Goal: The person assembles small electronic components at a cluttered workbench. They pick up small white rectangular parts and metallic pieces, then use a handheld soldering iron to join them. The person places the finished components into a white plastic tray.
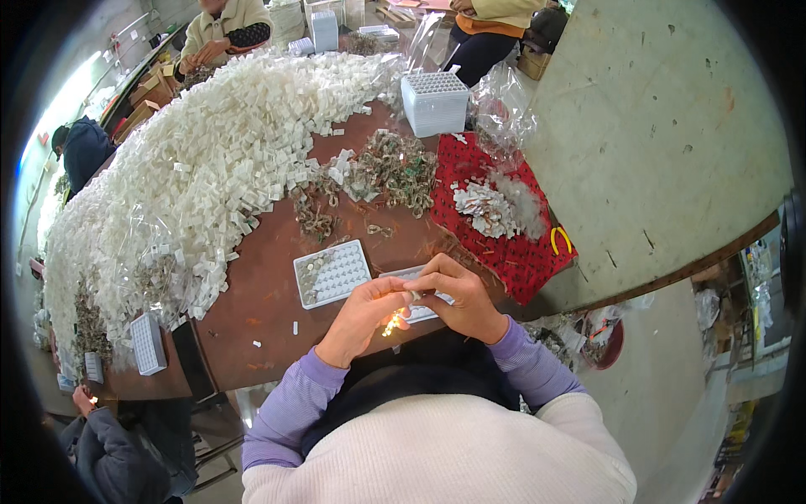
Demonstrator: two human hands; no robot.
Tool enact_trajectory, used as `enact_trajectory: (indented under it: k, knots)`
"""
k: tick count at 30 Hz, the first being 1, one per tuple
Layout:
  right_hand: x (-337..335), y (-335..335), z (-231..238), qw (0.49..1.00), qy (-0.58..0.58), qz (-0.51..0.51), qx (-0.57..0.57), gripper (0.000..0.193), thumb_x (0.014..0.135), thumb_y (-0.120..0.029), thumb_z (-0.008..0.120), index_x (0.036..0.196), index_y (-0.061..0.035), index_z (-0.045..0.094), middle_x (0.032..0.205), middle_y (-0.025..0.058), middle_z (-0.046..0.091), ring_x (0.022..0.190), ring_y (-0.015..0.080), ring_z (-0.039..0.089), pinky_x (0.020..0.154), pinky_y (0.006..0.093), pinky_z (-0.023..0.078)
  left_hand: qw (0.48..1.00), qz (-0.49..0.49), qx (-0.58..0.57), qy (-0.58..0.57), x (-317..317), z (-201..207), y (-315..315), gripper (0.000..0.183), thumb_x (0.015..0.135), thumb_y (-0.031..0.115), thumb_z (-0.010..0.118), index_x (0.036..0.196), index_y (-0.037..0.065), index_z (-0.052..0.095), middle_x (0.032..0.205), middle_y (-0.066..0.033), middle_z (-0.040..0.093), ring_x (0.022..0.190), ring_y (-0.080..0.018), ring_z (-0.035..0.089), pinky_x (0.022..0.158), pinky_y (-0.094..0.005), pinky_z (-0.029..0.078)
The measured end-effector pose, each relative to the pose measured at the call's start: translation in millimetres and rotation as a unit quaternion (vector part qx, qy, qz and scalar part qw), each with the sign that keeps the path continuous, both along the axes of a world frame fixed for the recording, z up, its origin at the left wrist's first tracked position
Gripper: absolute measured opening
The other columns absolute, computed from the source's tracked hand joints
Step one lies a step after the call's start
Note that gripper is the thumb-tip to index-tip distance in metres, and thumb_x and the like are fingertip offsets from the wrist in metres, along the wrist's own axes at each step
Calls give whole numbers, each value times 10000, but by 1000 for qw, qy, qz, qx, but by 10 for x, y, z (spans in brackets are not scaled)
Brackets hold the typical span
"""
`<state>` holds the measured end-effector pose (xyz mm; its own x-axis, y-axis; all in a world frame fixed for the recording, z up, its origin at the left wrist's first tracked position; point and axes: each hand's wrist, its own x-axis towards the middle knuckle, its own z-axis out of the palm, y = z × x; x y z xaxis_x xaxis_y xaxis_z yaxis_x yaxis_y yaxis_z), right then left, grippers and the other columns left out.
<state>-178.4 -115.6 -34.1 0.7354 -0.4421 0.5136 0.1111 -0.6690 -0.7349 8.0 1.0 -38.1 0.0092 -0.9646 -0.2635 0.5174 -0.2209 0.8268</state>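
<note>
In front of my body, my left hand (363,319) and my right hand (463,301) meet with their fingertips pinched together around a small pale piece, mostly covered by the fingers. Below the left fingers hangs a lit string light (392,322), a small bunch glowing warm yellow. Beneath my hands lies a white tray (401,274), partly hidden by them. To its left, a second white tray with rows of pockets (346,270) has small pale pieces along its left side.
A huge heap of small white plastic pieces (193,168) covers the table's left. Beyond the trays lie tangled wire bundles (399,168). Stacked white trays (435,107) stand behind. Right, a red cloth (512,260) bears silvery-white pieces (485,208) and yellow-handled pliers (561,241). Other people sit around the table.
</note>
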Motion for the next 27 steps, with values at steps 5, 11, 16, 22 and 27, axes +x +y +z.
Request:
enact_trajectory:
  k: [5,11,16,22,27]
  knots:
    - [31,55,-75,995,31,-45,-79,348,781,76,818,1095,-58,745,1000,111,639,921,327,703,786,399,579,996,18,1,-87,-11,-143,12,196,993,177,700,1118,27,708,859,12,640,671,-55,589,584,-212,461]
    - [15,-50,-197,993,-23,-14,113,293,827,84,809,1101,-17,780,1017,85,686,957,204,719,807,324,582,999,26,12,-31,33,-232,43,283,1053,128,650,1302,5,705,908,-31,701,643,-46,553,530,-189,406]
    - [-52,-105,-268,913,-101,-4,394,208,924,81,766,1125,26,769,1033,54,729,889,129,699,817,270,582,999,-12,-31,-20,-74,-107,43,398,1104,212,605,1444,8,639,1157,-114,740,769,-31,568,536,-168,432]
    - [-22,-59,-371,913,-117,-72,383,157,950,18,778,1094,-18,728,1076,51,738,960,138,704,855,288,575,998,-29,50,-24,-23,-175,-40,416,1124,278,613,1437,4,618,1159,-86,732,797,-14,536,525,-148,403]
    - [-215,108,-449,986,54,-110,-115,290,858,-141,866,1065,-28,697,1059,92,724,1027,288,709,927,434,553,996,62,43,43,98,-276,-8,321,1102,244,672,1345,35,662,1140,-116,761,717,-5,521,532,-141,374]
